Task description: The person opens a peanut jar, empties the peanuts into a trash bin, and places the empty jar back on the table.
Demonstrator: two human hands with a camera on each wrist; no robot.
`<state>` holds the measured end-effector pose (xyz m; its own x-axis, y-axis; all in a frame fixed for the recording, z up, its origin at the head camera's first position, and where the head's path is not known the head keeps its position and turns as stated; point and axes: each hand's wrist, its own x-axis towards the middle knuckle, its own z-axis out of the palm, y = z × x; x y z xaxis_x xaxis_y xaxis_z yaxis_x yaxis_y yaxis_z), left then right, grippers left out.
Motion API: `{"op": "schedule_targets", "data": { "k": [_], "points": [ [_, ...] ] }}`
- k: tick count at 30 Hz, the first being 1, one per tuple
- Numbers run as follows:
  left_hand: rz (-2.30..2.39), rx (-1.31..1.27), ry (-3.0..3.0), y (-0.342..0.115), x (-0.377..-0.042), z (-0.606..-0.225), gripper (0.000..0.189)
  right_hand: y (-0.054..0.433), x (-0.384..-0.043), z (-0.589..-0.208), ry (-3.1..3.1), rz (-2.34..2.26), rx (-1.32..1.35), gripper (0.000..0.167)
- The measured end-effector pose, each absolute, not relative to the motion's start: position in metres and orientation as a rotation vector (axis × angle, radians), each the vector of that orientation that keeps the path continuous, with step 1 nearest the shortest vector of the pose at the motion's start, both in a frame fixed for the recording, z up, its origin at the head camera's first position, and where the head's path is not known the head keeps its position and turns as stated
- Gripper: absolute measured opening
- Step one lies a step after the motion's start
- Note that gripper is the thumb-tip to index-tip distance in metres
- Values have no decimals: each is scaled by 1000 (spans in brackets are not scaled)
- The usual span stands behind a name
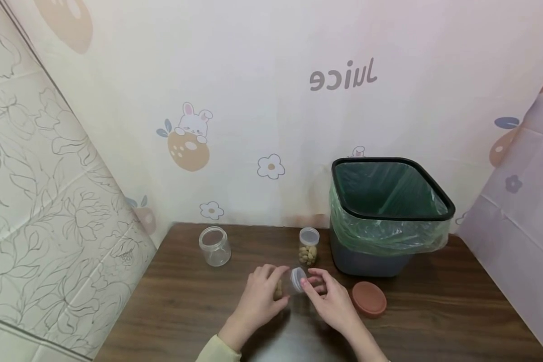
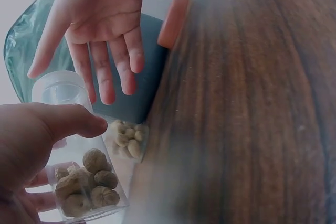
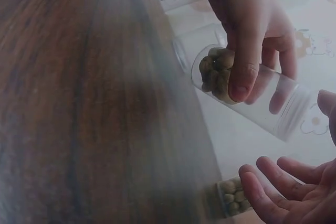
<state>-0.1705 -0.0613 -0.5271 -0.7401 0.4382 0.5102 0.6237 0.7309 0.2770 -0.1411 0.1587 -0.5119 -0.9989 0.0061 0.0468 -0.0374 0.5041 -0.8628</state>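
My left hand [image 1: 261, 296] grips a clear plastic jar [image 2: 79, 145], which is tilted, with its whitish lid [image 1: 298, 279] toward the right. Brown, lumpy nut-like pieces [image 2: 86, 182] lie at the bottom end of this jar. The left thumb presses along one side, and the fingers wrap the other. Beside the lid, my right hand [image 1: 332, 301] is spread with fingers apart and loosely bent. In the right wrist view the right fingertips [image 3: 249, 174] stand a little away from the jar, and the palm holds nothing.
A second lidded jar [image 1: 308, 246] of pale nuts stands behind the hands. An open clear jar [image 1: 215, 246] is at the back left. To the right is a bin [image 1: 366, 261] with a green liner; a round reddish-brown lid [image 1: 369, 298] lies before it on the wooden table [image 1: 176, 306].
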Motion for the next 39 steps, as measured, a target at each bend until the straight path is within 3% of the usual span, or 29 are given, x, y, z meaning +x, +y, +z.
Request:
{"op": "schedule_targets", "data": {
  "k": [18,30,39],
  "points": [
    [-529,-851,-2498,-56,-170,-538,72,161,-148,-529,-2632,1583,57,56],
    [-523,-880,-2518,-55,-169,-538,71,162,-147,-529,-2553,1722,97,29],
    [-485,-888,-2487,-56,-168,-538,72,161,-146,-527,-2549,1770,77,31]
  ]
}}
